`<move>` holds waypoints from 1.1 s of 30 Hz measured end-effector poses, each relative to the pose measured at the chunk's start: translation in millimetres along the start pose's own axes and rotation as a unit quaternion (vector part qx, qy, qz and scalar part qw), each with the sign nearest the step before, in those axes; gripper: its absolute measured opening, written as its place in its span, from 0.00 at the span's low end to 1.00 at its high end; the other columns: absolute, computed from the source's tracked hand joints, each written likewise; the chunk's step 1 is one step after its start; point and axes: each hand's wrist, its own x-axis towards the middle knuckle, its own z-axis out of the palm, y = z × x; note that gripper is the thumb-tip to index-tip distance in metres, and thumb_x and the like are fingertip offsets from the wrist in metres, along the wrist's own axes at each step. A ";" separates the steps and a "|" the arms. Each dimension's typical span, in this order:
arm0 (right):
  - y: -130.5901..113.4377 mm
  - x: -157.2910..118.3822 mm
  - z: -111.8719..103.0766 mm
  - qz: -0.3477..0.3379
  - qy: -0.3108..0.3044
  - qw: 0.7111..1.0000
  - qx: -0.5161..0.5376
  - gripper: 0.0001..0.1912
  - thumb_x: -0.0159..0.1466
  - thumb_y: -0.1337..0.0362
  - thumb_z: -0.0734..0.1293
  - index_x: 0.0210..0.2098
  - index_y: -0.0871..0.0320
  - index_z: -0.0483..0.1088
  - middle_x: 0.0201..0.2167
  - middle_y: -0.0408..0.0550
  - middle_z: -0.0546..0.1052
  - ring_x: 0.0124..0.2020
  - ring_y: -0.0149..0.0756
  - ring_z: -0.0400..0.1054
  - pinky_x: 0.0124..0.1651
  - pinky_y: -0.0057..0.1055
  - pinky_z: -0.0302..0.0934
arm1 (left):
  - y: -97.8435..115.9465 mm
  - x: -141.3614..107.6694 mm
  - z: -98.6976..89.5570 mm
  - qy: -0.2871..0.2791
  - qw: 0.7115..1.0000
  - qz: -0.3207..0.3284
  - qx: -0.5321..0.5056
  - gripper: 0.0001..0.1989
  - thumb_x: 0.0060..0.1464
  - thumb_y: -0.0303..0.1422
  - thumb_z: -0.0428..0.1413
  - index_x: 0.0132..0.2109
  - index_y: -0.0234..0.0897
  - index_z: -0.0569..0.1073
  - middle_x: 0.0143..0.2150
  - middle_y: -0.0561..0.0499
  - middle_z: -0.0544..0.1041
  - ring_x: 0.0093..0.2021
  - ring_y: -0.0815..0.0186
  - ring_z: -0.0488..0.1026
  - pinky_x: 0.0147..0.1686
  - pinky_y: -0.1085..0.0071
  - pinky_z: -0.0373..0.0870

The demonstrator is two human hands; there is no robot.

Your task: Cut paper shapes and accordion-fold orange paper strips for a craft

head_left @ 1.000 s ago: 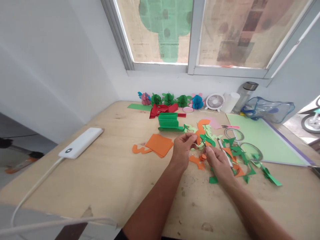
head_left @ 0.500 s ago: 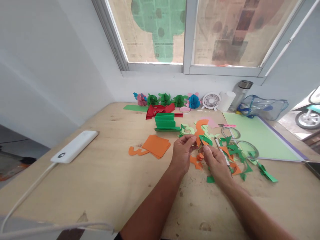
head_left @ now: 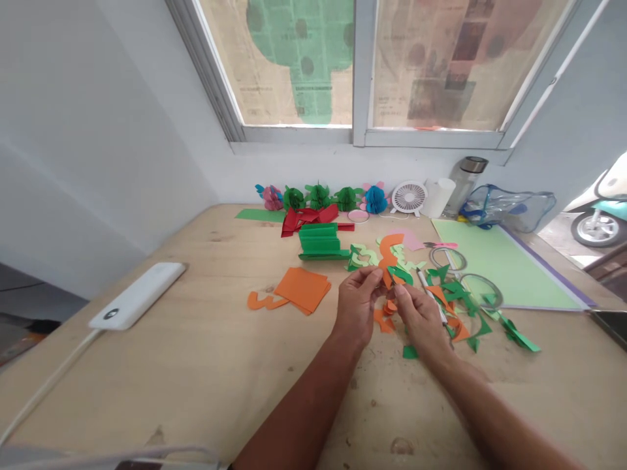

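Observation:
Close together over the paper pieces, my left hand (head_left: 358,300) and my right hand (head_left: 422,320) have their fingers pinched. A small dark, thin thing shows at the right fingertips; its kind is unclear. What the left fingertips pinch is too small to make out. Just beyond them lies a curvy orange paper cutout (head_left: 390,248), with a green paper piece (head_left: 404,275) beside it. Pale green wavy cutouts (head_left: 363,254) lie behind the left hand. Orange scraps (head_left: 385,321) sit beneath the hands. By the right hand are a white pen (head_left: 422,279) and green scraps (head_left: 463,294).
Orange sheets (head_left: 306,290), folded green paper (head_left: 319,241) and red paper (head_left: 313,215) lie leftward. Tape rolls (head_left: 482,307) and a pale green board (head_left: 529,274) are at right. Paper figures (head_left: 319,196), a fan (head_left: 409,197) and a bottle (head_left: 460,186) line the wall. A power bank (head_left: 142,297) lies far left.
The view has shifted slightly, so the things on the table sit a little further left. Both hands stay close together, still pinched, with only small finger movement.

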 end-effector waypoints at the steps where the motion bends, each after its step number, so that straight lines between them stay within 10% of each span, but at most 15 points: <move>1: 1.1 0.2 0.4 0.000 0.002 1.000 0.000 0.24 0.63 0.44 0.57 0.25 0.58 0.67 0.20 0.42 0.66 0.24 0.31 0.59 0.27 0.27 0.54 | -0.3 -0.3 0.2 -0.001 1.000 0.001 -0.004 0.13 0.37 0.34 0.68 0.28 0.33 0.73 0.25 0.54 0.75 0.26 0.73 0.69 0.32 0.73 0.67; 33: 8.2 0.8 1.7 -0.002 0.003 1.000 -0.008 0.25 0.64 0.45 0.57 0.24 0.58 0.67 0.22 0.43 0.67 0.26 0.32 0.61 0.27 0.26 0.54 | -2.6 -5.1 3.6 0.012 0.998 -0.028 -0.047 0.14 0.35 0.33 0.69 0.28 0.34 0.73 0.27 0.53 0.76 0.28 0.71 0.72 0.34 0.73 0.66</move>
